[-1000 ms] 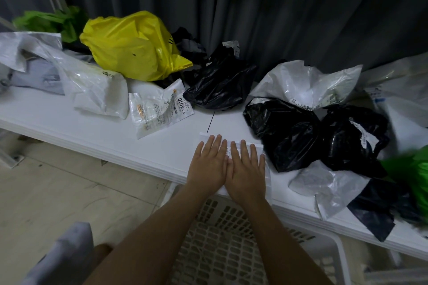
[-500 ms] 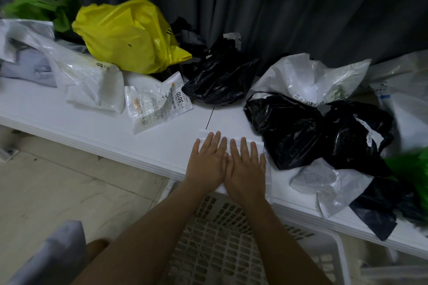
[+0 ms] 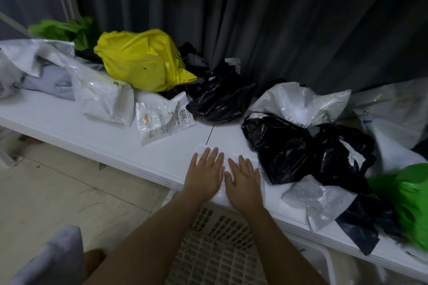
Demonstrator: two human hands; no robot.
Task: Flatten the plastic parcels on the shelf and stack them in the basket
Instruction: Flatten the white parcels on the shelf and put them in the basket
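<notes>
Since the earlier frames a small gap is opened between the two hands, which were pressed side by side. Left hand (image 3: 203, 174) and right hand (image 3: 244, 180) are laid palm down, fingers (image 3: 214, 155) straight and slightly spread, on a small white parcel (image 3: 225, 165) flattened at the front edge of the shelf (image 3: 92, 132). Nothing is gripped. Directly below the hands the white lattice basket (image 3: 217, 238) is seen. Crumpled parcels are scattered behind: a yellow parcel (image 3: 141, 59), a black parcel (image 3: 220, 97), a larger black parcel (image 3: 301, 148) just beside the right hand.
</notes>
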